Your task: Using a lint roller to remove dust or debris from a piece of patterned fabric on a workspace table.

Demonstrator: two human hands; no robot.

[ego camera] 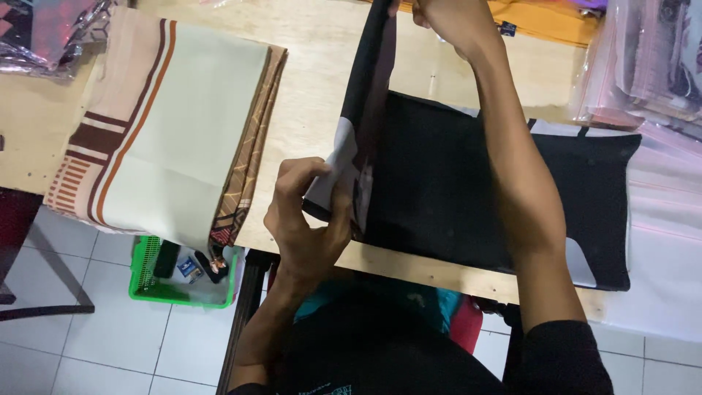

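Clearly the fold wants even tension — the raised strip of black cloth [439,183] should stay taut between both grips, its edges aligned over the part lying flat, so no crease sets crooked. That cloth lies on the wooden desk [322,66], reaching its near edge toward the right side. The left hand [307,219] pinches the lifted fold at the near edge, thumb over fingers, wrist bent inward. The right hand [457,25] grips the same fold at the far edge, forearm stretched straight across the fabric. A cream-and-brown folded cloth [190,124] overhangs the desk's near left corner.
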